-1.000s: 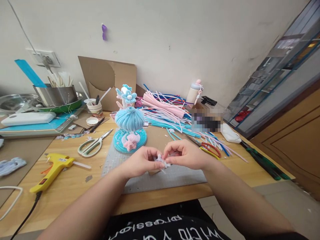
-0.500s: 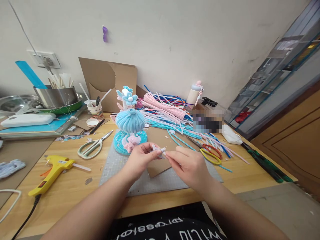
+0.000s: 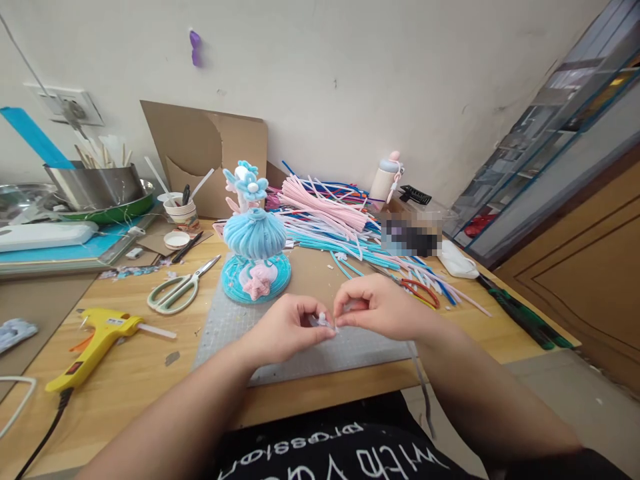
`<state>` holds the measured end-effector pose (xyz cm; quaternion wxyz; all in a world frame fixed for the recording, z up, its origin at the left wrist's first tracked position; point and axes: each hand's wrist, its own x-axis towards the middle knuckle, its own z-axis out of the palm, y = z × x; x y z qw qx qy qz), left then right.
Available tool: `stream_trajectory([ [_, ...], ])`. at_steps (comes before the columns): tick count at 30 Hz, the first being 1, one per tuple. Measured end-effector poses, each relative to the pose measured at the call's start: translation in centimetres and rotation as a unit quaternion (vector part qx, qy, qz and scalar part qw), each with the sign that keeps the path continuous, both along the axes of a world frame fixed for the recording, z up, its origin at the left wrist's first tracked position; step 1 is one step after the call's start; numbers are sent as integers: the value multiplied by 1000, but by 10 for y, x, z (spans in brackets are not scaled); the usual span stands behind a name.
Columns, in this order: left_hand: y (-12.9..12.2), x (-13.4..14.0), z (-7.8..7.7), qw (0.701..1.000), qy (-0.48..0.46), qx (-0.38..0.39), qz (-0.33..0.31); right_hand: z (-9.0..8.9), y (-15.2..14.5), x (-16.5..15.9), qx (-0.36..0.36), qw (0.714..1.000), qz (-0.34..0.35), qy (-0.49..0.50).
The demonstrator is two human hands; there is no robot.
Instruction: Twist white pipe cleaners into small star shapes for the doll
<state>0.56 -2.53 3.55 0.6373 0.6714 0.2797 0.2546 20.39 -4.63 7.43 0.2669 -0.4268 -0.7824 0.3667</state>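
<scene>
My left hand (image 3: 293,328) is closed in a pinch around a small, pale lilac piece of bent pipe cleaner (image 3: 323,321). Thumb and fingers of my right hand (image 3: 374,305) pinch together at the right end of that piece, mostly hiding what lies between them. Both hands are above the grey cutting mat (image 3: 235,360). Just behind my left hand stands a light-blue pipe-cleaner ornament (image 3: 255,233) with a pleated shade, blue flowers on top and a pink star (image 3: 257,283) on its round base. A blurred grey strand (image 3: 424,393) hangs past the table edge below my right forearm.
To the left lie a yellow glue gun (image 3: 97,340) and pale-handled scissors (image 3: 183,287). Behind is a heap of coloured pipe cleaners (image 3: 325,207). Red-and-yellow scissors (image 3: 423,292) lie partly behind my right hand; green-handled pliers (image 3: 525,323) are at the right edge.
My right hand has turned, with its wrist bent and fingers pointing left and down. Both hands sit slightly lower over the mat. The grey strand has come into sight, and the whole view has shifted.
</scene>
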Motion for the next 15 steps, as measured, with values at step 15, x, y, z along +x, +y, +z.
stream_trajectory([
  [15,6,9,-11,952,-226,-144,151,-50,-11,-44,-116,885,-214,398],
])
